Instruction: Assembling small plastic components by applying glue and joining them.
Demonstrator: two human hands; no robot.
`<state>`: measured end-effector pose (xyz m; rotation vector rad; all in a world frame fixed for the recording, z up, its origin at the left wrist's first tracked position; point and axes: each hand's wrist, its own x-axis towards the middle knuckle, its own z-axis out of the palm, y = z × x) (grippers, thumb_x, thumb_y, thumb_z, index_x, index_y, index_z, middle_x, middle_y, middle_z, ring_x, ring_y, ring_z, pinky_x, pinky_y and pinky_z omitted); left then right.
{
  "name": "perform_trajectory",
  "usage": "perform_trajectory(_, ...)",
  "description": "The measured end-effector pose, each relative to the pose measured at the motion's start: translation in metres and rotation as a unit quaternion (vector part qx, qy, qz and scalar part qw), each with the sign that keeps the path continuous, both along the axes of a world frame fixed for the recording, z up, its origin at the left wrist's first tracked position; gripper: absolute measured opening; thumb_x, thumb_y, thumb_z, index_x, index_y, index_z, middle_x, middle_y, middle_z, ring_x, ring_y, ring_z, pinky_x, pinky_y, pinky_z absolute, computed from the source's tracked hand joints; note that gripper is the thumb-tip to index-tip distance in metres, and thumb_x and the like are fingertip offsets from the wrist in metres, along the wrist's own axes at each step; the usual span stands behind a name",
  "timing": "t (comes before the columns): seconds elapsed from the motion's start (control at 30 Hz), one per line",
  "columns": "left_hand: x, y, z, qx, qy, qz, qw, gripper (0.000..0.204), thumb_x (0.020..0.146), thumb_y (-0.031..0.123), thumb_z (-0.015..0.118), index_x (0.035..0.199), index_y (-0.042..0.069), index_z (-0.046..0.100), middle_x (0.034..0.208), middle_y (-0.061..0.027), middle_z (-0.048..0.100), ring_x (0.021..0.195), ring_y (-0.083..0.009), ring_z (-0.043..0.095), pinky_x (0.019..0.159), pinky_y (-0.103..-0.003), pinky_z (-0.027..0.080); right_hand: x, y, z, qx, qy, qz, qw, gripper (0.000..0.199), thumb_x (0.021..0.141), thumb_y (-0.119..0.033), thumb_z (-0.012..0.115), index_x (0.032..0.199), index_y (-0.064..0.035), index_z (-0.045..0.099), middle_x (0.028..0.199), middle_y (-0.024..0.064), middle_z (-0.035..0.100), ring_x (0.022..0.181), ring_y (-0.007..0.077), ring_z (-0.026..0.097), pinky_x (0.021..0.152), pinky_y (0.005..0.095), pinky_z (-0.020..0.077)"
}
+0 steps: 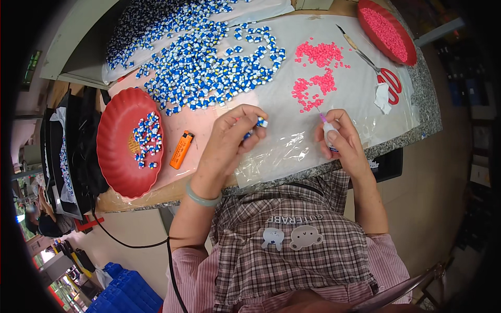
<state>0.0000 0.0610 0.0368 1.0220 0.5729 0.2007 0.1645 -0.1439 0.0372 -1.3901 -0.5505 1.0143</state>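
Note:
My left hand (229,133) is closed, pinching a small blue-and-white figure piece (262,123) between thumb and fingertips. Another blue bit shows lower down, against the curled fingers. In my right hand (348,143) is a small white squeeze bottle (329,130) with a purple collar and a thin needle tip. That tip points away from me, at the near edge of a scatter of tiny pink pieces (315,86). Beyond my left hand spreads a large pile of blue-and-white pieces (203,68), some with yellow bits.
A red fluted bowl (112,156) at left holds several blue-and-white pieces; an orange lighter (181,150) lies beside it. Far right are a red bowl (411,55) of pink pieces, red-handled scissors (392,86), a pointed wooden-handled tool (348,39) and a white scrap (382,98).

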Motion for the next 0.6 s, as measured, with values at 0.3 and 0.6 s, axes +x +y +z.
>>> perform_trajectory(0.3,-0.002,-0.032,-0.009,-0.173,-0.072,-0.049,0.981,0.031,0.098,0.013,0.053,0.123,-0.004,0.059,0.090,-0.0115,0.065,0.054,-0.0030,0.037,0.047,-0.015,0.030,0.006,-0.004,-0.001,0.050,-0.059,-0.054,0.996,0.027,0.089,-0.010,0.063,0.113,-0.0012,0.053,0.098,0.0074,0.057,0.059,0.0076,0.053,0.045,0.0188,0.0347)
perform_trajectory(0.6,-0.001,-0.051,-0.014,0.024,-0.008,-0.032,0.999,0.028,0.095,0.008,0.058,0.122,0.000,0.061,0.091,-0.0113,0.071,0.055,-0.0025,0.037,0.050,-0.017,0.031,-0.014,0.001,0.017,0.044,-0.195,-0.137,0.970,0.032,0.086,-0.005,0.070,0.114,-0.0004,0.057,0.092,0.0086,0.066,0.067,0.0089,0.058,0.055,0.0208,0.0458)
